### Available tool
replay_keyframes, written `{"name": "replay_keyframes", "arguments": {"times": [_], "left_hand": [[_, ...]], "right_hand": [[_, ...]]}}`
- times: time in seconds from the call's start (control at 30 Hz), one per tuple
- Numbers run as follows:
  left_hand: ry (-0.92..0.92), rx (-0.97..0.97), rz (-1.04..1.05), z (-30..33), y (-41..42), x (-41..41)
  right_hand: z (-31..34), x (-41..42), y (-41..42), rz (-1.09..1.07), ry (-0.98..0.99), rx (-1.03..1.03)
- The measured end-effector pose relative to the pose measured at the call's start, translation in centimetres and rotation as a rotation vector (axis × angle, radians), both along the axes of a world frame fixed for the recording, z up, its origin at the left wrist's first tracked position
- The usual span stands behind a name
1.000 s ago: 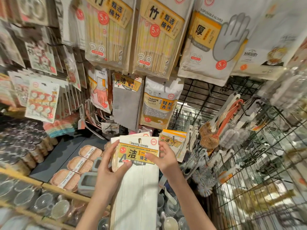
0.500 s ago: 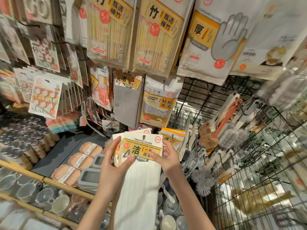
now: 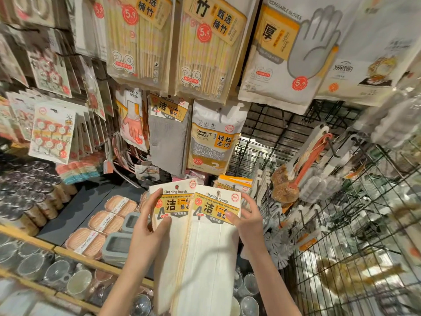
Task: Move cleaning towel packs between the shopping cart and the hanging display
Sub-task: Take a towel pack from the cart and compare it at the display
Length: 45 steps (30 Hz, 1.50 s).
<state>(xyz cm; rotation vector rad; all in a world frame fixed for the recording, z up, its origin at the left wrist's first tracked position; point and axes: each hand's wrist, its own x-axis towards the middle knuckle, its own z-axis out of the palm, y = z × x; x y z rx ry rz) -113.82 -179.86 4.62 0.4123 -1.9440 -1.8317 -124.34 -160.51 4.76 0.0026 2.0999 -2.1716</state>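
Observation:
Two white cleaning towel packs with yellow header cards are fanned side by side at centre. My left hand (image 3: pixel 149 226) grips the left towel pack (image 3: pixel 169 242) at its card, thumb across the front. My right hand (image 3: pixel 249 221) pinches the right towel pack (image 3: pixel 211 254) by the card's right edge. Above them a grey cleaning towel pack (image 3: pixel 167 142) hangs on the display (image 3: pixel 282 131), a black wire grid wall. The shopping cart is not in view.
Cleaning sponge pack (image 3: pixel 213 137), household gloves (image 3: pixel 132 119) and chopstick packs (image 3: pixel 205 46) hang around the grey towel. Brushes (image 3: pixel 296 176) hang on wire racks at right. Soap dishes (image 3: pixel 100 224) and glass cups (image 3: pixel 54 272) fill the shelves at lower left.
The two packs, overlapped a second ago, have been spread apart side by side. Both hands rose slightly with them, towards the display.

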Motion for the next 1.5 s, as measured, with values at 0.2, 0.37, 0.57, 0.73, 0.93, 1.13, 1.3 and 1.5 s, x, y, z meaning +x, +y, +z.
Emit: {"name": "replay_keyframes", "arguments": {"times": [0.2,0.37,0.57,0.73,0.93,1.13,1.3,1.5], "left_hand": [[-0.02,-0.05,0.031,-0.3,-0.6,-0.5],[-0.034,-0.084,0.078,0.1,-1.5,-0.5],[-0.046,-0.074,0.136,0.3,-2.3,-0.4],[-0.069,-0.053,0.149,0.0,-2.8,-0.6],[-0.077,-0.063,0.151,0.2,-2.4,-1.0],[-0.077,-0.034,0.16,0.1,-2.5,-1.1],[-0.108,-0.038,0.157,0.1,-2.3,-1.3],[-0.109,-0.036,0.157,0.2,-2.1,-1.2]], "right_hand": [[-2.5,-2.0,1.6,-0.061,-0.037,0.111],[-3.5,-4.0,1.6,-0.1,-0.03,0.152],[-5.2,-6.7,1.8,-0.168,-0.079,0.213],[-6.3,-7.7,1.7,-0.209,-0.098,0.269],[-7.1,-7.7,1.2,-0.281,-0.078,0.285],[-7.6,-7.9,1.8,-0.299,-0.007,0.165],[-8.1,-9.2,1.3,-0.315,-0.053,0.359],[-7.9,-11.4,-0.1,-0.384,-0.029,0.43]]}}
